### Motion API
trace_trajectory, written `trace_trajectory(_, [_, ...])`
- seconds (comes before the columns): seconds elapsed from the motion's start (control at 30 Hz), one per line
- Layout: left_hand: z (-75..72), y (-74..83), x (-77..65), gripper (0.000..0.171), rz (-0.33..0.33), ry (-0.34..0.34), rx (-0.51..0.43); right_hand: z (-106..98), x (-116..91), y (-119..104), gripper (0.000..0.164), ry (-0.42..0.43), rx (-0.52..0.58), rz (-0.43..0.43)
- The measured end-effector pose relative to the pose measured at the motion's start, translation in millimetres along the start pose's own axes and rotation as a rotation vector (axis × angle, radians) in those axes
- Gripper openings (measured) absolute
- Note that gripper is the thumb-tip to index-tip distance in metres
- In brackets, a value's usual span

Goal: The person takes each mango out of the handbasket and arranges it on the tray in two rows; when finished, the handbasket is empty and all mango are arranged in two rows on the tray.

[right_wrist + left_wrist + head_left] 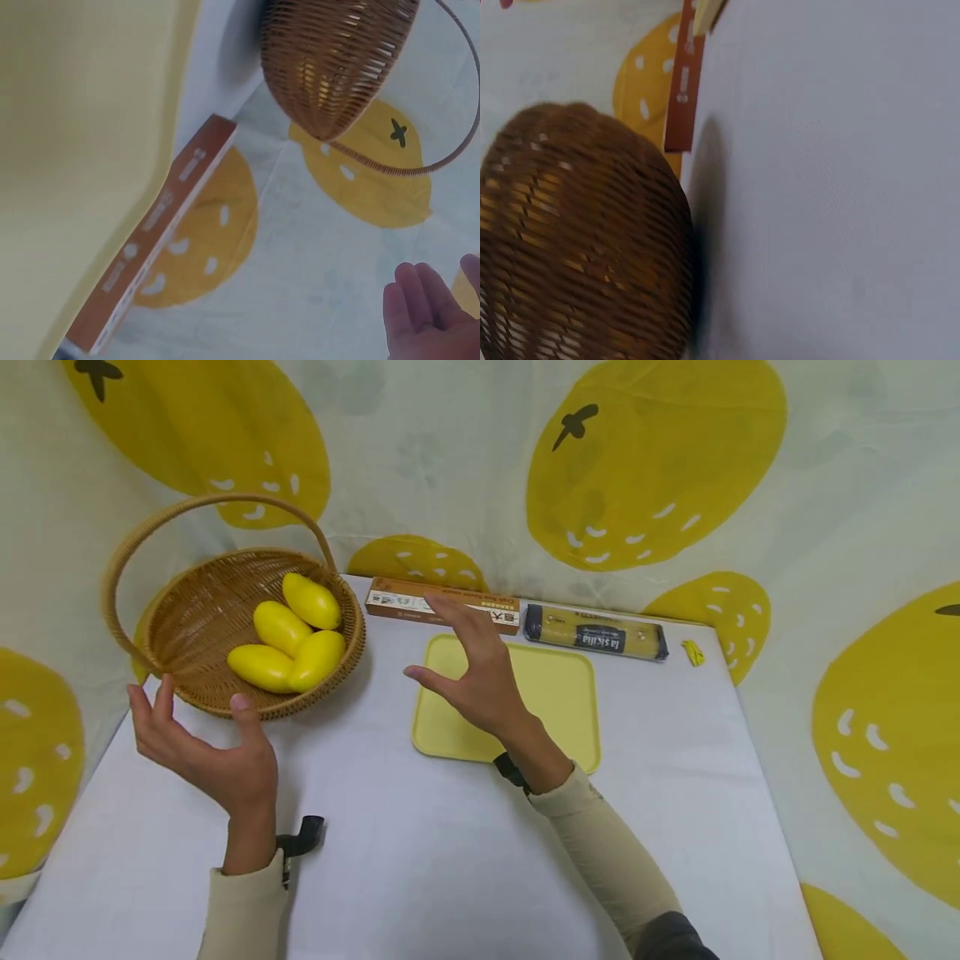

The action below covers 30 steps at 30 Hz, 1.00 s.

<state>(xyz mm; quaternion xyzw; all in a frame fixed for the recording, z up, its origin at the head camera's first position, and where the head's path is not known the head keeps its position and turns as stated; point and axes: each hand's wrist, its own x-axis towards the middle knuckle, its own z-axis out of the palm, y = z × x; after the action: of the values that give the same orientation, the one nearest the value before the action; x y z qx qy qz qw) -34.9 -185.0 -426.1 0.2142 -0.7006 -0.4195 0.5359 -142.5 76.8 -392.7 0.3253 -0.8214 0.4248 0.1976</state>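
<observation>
A woven wicker basket with a tall arched handle stands at the left of the table. Several smooth yellow mangoes lie in its right side. In front of the basket, the left hand is raised with its fingers spread and nothing in its grasp; whether a fingertip touches the rim I cannot tell. The right hand hovers over a pale yellow tray, thumb and fingers wide apart, holding nothing. In the right wrist view, that hand shows at the lower right corner, away from the basket.
Behind the tray lie a long brown-and-white box and a pack of spaghetti. A small crumpled yellow piece is near the far right corner. White cloth covers the table; a fruit-printed curtain hangs behind.
</observation>
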Motion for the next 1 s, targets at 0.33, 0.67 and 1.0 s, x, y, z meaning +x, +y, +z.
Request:
trace_trajectory(0.33, [-11.3, -25.4, 6.0, 0.056, -0.263, -0.150, -0.059, 24, 23, -13, 0.083, -0.051, 0.100, -0.029])
trace_trajectory(0.67, [-10.1, -58.4, 11.8, 0.066, -0.350, -0.258, -0.243, 55, 49, -24, 0.078, -0.144, 0.120, -0.036])
trace_trajectory(1.0, [-11.9, -74.9, 10.2, 0.072, -0.310, -0.342, -0.232, 89, 77, -21, 0.076, -0.281, 0.040, 0.036])
